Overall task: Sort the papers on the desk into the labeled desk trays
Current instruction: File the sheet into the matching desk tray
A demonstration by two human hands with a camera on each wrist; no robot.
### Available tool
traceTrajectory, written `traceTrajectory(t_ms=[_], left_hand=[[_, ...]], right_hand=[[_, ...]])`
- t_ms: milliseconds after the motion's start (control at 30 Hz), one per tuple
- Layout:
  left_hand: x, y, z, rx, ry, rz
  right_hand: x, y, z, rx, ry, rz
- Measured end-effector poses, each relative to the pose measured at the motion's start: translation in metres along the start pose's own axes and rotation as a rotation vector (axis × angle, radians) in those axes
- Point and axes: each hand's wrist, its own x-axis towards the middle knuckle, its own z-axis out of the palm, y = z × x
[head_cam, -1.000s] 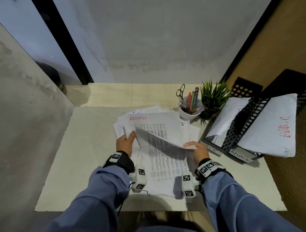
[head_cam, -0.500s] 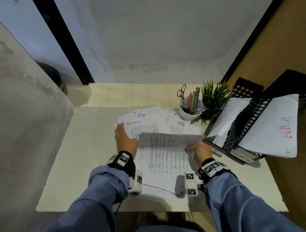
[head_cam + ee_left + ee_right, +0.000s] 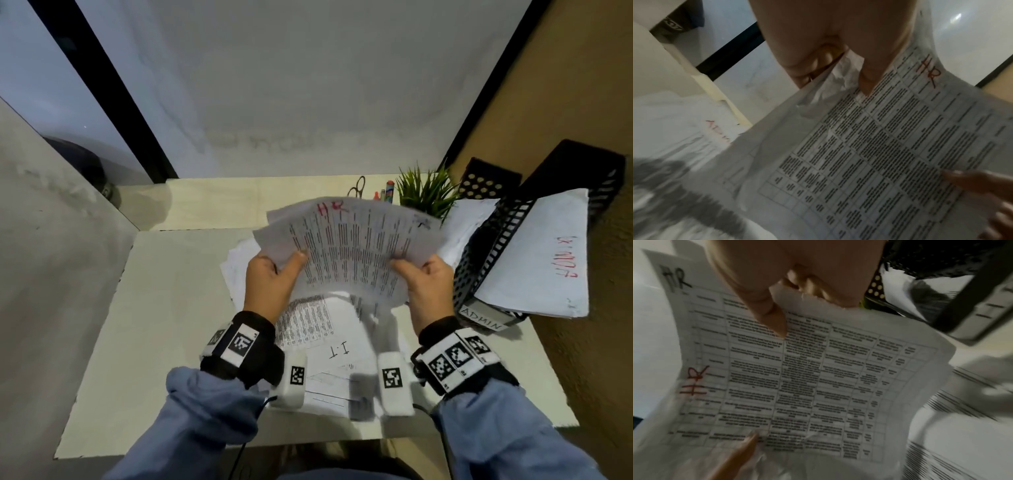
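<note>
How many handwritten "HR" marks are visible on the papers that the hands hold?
2. A red HR is on the front sheet, near its edge. A black HR is on the sheet behind, at its corner. Other sheets may hide more.

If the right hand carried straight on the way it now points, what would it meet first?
Probably the potted plant. The right hand, gripping the HR sheet, points up and away toward the desk's back edge; the black trays sit just right of that line. Depth is unclear.

Left hand (image 3: pixel 270 284) and right hand (image 3: pixel 426 286) raised side by side, thumbs on top, fingers curled beneath
</note>
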Motion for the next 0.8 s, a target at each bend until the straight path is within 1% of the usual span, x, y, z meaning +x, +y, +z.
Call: traceTrajectory(t_ms=[67, 133, 167, 200, 300, 367, 400, 467, 500, 533, 567, 600, 667, 700, 733, 800], left_hand=[[-0.003, -0.021, 0.000, 0.097, -0.031, -0.083], [-0.006, -0.040, -0.001, 0.258, -0.071, -0.158], [-0.008, -0.045, 0.000, 0.313, -0.085, -0.171], [-0.008, -0.048, 0.002, 0.349, -0.098, -0.157], [-0.004, -0.023, 0.010, 0.406, -0.074, -0.036], [0.001, 0.003, 0.018, 0.374, -0.053, 0.048], [0.003, 0.018, 0.023, 0.361, -0.049, 0.108], [0.008, 0.045, 0.033, 0.392, -0.042, 0.262], [0.010, 0.060, 0.039, 0.419, -0.050, 0.331], [0.014, 0.072, 0.045, 0.459, -0.064, 0.387], [0.018, 0.082, 0.051, 0.502, -0.085, 0.425], [0.023, 0.089, 0.058, 0.543, -0.115, 0.446], [0.029, 0.101, 0.073, 0.601, -0.179, 0.480], [0.031, 0.105, 0.081, 0.623, -0.204, 0.500], [0.032, 0.109, 0.091, 0.647, -0.224, 0.515], [0.033, 0.117, 0.110, 0.726, -0.267, 0.522]], right_hand=[[-0.008, 0.016, 0.001, -0.064, -0.004, 0.116], [-0.016, 0.034, 0.002, -0.128, -0.044, 0.252], [-0.018, 0.040, 0.002, -0.147, -0.045, 0.292], [-0.018, 0.043, 0.001, -0.160, -0.038, 0.299], [-0.008, 0.031, -0.004, -0.136, -0.019, 0.265], [0.004, 0.015, -0.012, -0.176, 0.019, 0.173], [0.012, 0.007, -0.018, -0.215, 0.068, 0.086], [0.032, -0.003, -0.033, -0.341, 0.255, -0.072], [0.044, -0.003, -0.041, -0.403, 0.346, -0.089], [0.055, 0.000, -0.049, -0.458, 0.409, -0.051], [0.064, 0.003, -0.055, -0.503, 0.437, 0.038], [0.072, 0.009, -0.061, -0.500, 0.428, 0.159], [0.083, 0.017, -0.071, -0.417, 0.343, 0.413], [0.086, 0.022, -0.074, -0.404, 0.286, 0.511], [0.090, 0.025, -0.078, -0.421, 0.248, 0.561], [0.094, 0.033, -0.084, -0.421, 0.250, 0.537]])
